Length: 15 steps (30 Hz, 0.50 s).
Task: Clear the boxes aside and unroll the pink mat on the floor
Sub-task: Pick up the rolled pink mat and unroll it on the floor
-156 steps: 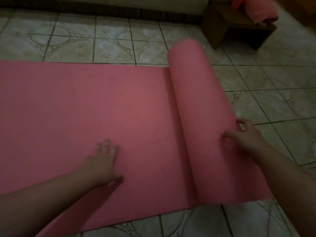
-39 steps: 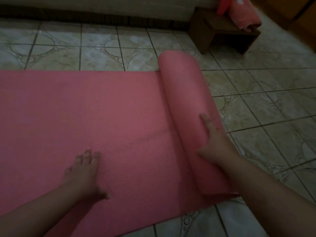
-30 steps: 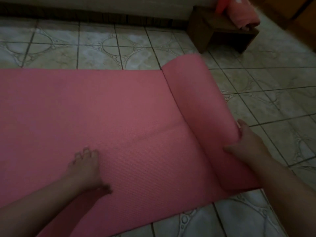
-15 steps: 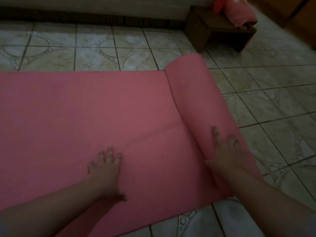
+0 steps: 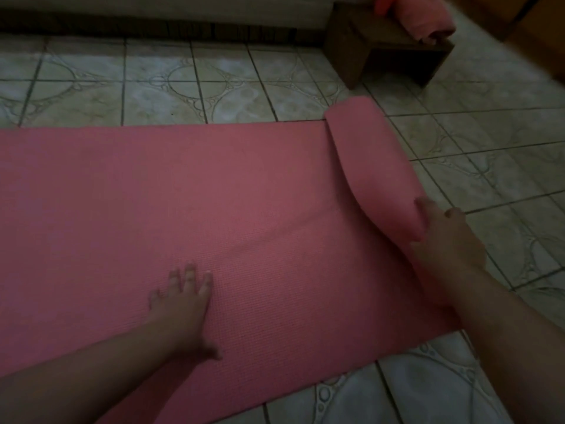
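Here the pink mat [image 5: 244, 194] lies flat across the tiled floor [image 5: 504, 166], its foam surface finely ribbed, with a shallow crease running through the middle. Nearest, the left hand [image 5: 180, 304] rests palm-down on the flat sheet close to its near edge, fingers [image 5: 189, 275] straight and slightly spread, pressing the mat. To the right, the right hand [image 5: 446, 240] sits against the rolled portion [image 5: 376, 166], a soft cylinder that is still wound at the mat's right end; the thumb lies on top of the roll and the other fingers curve around its floor side, gripping it. The floor is glossy pale tile with circular embossed patterns and dark grout lines. Farther back, near the wall, stands a small dark wooden stool [image 5: 382, 47] with a rolled pink cloth [image 5: 425, 16] lying on top.
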Available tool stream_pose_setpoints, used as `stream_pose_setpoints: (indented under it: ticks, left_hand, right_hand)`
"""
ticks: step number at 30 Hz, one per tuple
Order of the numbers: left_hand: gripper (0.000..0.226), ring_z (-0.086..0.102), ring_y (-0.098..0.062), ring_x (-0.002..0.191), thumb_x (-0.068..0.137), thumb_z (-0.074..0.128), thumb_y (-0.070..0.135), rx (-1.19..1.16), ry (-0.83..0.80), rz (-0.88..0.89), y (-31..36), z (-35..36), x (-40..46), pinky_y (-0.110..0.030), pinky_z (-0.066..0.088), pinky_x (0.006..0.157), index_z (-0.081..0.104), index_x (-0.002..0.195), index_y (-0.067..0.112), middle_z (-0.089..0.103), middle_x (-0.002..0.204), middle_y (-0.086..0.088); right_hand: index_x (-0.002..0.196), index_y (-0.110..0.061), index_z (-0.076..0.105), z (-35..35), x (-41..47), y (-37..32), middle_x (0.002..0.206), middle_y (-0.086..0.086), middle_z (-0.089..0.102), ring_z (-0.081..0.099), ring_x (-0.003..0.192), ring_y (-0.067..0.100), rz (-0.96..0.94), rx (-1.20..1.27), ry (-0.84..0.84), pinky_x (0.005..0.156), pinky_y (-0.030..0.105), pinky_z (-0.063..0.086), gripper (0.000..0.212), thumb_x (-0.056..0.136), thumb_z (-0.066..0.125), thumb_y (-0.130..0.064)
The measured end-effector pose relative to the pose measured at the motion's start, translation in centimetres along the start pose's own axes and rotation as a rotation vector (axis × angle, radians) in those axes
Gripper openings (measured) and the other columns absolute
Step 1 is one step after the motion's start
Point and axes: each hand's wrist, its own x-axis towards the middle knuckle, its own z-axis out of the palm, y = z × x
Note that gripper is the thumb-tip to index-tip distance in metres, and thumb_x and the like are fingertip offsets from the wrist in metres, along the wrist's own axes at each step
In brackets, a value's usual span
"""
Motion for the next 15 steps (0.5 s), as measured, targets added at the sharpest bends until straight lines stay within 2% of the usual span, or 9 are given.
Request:
stream_pose_setpoints:
  ticks: [3,6,11,15]
  left_hand:
    - [0.142,-0.014,-0.042,0.144,0.05,0.066,0.078,0.006,0.011,0.001,-0.1,0.2,0.0,-0.06,0.012,0.113,-0.018,0.147,0.018,-0.027,0.154,-0.017]
    - [0.142,-0.014,-0.041,0.144,0.049,0.065,0.079,0.005,0.023,0.006,-0.2,0.2,-0.1,-0.059,0.013,0.113,-0.019,0.147,0.018,-0.027,0.154,-0.017]
    - [0.138,-0.015,-0.039,0.144,0.052,0.06,0.081,-0.004,0.024,0.027,-0.6,0.2,-0.4,-0.057,0.01,0.114,-0.019,0.147,0.019,-0.029,0.154,-0.015]
    - [0.117,-0.01,-0.027,0.147,0.067,0.053,0.076,-0.132,0.065,0.043,-2.9,0.2,-1.2,-0.046,0.009,0.12,-0.008,0.15,0.021,-0.02,0.158,-0.009]
  right_hand:
    - [0.136,-0.018,0.04,0.4,0.7,1.7,0.124,0.024,0.049,0.051,0.112,0.043,0.081,-0.054,0.177,0.092,0.053,0.041,0.065,0.076,0.066,-0.023]
    - [0.138,-0.013,0.039,1.2,0.5,2.0,0.14,0.02,0.043,0.036,0.131,0.04,0.084,-0.117,0.274,0.105,0.059,0.024,0.064,0.078,0.062,-0.018]
    - [0.139,-0.014,0.042,1.5,-0.9,-1.9,0.146,0.016,0.042,0.033,0.136,0.038,-0.145,-0.145,0.198,0.106,0.062,0.021,0.068,0.076,0.062,-0.026]
    - [0.146,-0.023,0.029,1.7,-2.8,-7.9,0.155,0.007,0.028,0.025,0.141,0.03,-0.298,-0.187,-0.024,0.111,0.051,0.02,0.069,0.083,0.053,-0.039]
